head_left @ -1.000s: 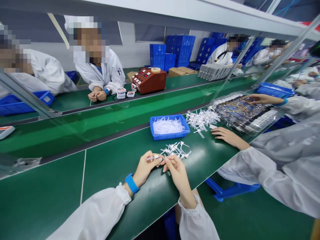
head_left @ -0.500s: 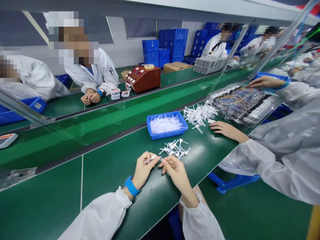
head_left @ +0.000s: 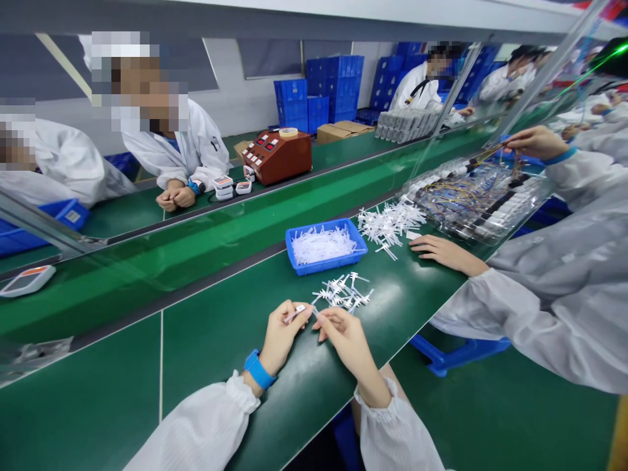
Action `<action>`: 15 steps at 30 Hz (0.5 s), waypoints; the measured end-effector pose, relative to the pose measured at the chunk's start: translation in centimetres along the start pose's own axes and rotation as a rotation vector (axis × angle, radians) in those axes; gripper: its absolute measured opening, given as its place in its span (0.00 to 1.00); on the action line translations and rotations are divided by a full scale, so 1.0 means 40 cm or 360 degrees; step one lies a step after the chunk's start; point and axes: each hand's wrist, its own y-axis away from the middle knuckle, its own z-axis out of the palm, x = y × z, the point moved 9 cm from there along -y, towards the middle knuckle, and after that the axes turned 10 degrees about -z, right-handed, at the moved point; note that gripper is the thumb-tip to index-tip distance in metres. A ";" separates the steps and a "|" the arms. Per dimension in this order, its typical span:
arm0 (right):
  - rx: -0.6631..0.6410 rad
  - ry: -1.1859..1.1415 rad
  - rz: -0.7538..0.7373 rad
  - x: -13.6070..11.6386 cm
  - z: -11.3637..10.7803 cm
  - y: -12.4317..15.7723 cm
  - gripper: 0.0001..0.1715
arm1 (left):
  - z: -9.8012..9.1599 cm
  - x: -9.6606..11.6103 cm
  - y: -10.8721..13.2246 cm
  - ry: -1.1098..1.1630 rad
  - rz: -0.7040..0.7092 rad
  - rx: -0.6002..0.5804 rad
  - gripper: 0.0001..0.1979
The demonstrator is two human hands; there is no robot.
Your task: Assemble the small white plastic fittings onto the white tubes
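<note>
My left hand (head_left: pixel 280 337), with a blue wristband, pinches a small white plastic part (head_left: pixel 296 311) at its fingertips. My right hand (head_left: pixel 346 339) is closed in a pinch right beside it, fingertips touching the same part's end. Both hands rest on the green bench (head_left: pixel 206 340). Just beyond them lies a small heap of white plastic parts (head_left: pixel 343 292). Behind that stands a blue tray (head_left: pixel 324 247) filled with thin white pieces.
A co-worker's hand (head_left: pixel 441 252) lies flat on the bench at right, beside a second white pile (head_left: pixel 387 222) and a clear tray of wired parts (head_left: pixel 471 196). Across the green conveyor (head_left: pixel 196 242) a person leans by a brown box (head_left: pixel 277 156).
My hands have hardly moved, still pinching the white part. The co-worker's far hand rose from the clear tray, pulling up wires. The view shifted slightly.
</note>
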 end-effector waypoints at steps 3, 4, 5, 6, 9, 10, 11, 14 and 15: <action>-0.0009 -0.0005 -0.0007 -0.001 0.001 0.000 0.17 | 0.008 -0.003 0.002 -0.0028 -0.0017 -0.0044 0.22; -0.0011 -0.0003 -0.0011 -0.001 0.002 0.000 0.17 | 0.009 -0.002 0.002 -0.0037 -0.0006 -0.0055 0.22; -0.0012 0.0001 -0.0014 -0.001 0.002 -0.001 0.17 | 0.009 -0.001 0.003 -0.0044 0.0010 -0.0061 0.22; -0.0011 0.0007 -0.0018 -0.002 0.002 -0.001 0.17 | 0.009 0.000 0.003 -0.0050 0.0029 -0.0062 0.22; -0.0004 0.0025 -0.0030 -0.004 0.001 -0.002 0.16 | 0.003 0.001 0.003 -0.0062 0.0064 -0.0042 0.22; -0.0003 0.0028 -0.0033 -0.004 0.001 -0.002 0.16 | 0.001 0.000 0.002 -0.0064 0.0066 -0.0033 0.22; -0.0004 0.0029 -0.0034 -0.005 0.002 -0.002 0.16 | -0.001 -0.001 0.002 -0.0065 0.0066 -0.0026 0.22; -0.0014 0.0031 -0.0028 -0.003 0.003 0.000 0.16 | -0.003 -0.002 0.001 -0.0078 0.0063 -0.0012 0.22; -0.0016 0.0032 -0.0028 -0.003 0.003 0.000 0.16 | -0.003 -0.001 0.001 -0.0086 0.0063 -0.0008 0.22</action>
